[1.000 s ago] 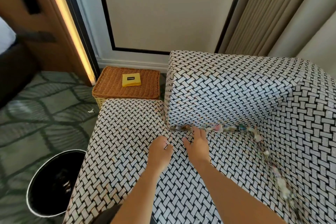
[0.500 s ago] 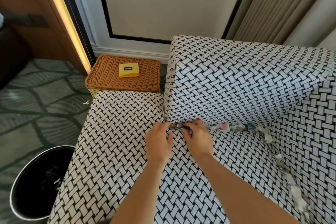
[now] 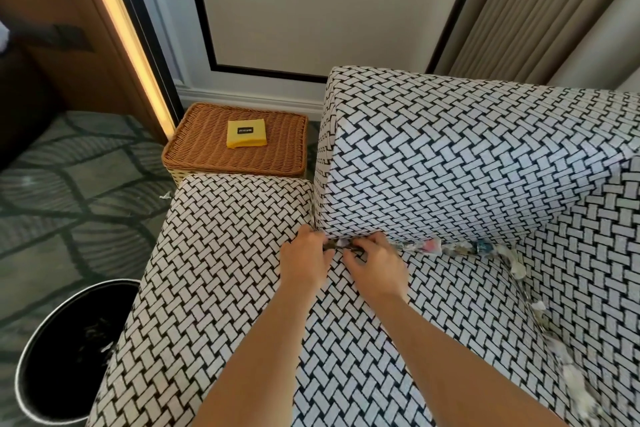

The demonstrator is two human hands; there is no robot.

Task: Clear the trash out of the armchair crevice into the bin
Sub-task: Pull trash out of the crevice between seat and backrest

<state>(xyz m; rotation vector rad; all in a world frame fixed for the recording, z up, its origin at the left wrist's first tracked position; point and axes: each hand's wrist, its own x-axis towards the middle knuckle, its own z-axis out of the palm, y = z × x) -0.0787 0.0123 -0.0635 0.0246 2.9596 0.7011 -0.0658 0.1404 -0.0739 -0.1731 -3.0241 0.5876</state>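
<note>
While both hands meet at the near-left end of the armchair crevice (image 3: 408, 242), the trash (image 3: 433, 247) runs away from them as one long line: rightward along the foot of the patterned cushion (image 3: 450, 163), then bending at the corner and coming down the right-hand seam toward the viewer; the left hand (image 3: 304, 262) and right hand (image 3: 377, 265) pinch a small dark scrap (image 3: 341, 245) between their fingertips, each grip closed on it as far as I can judge; the rest of the litter lies to the right of the right hand, so that hand is the nearer; the black bin (image 3: 31, 350) stands on the carpet to the left, beside the seat and closer to the left hand.
</note>
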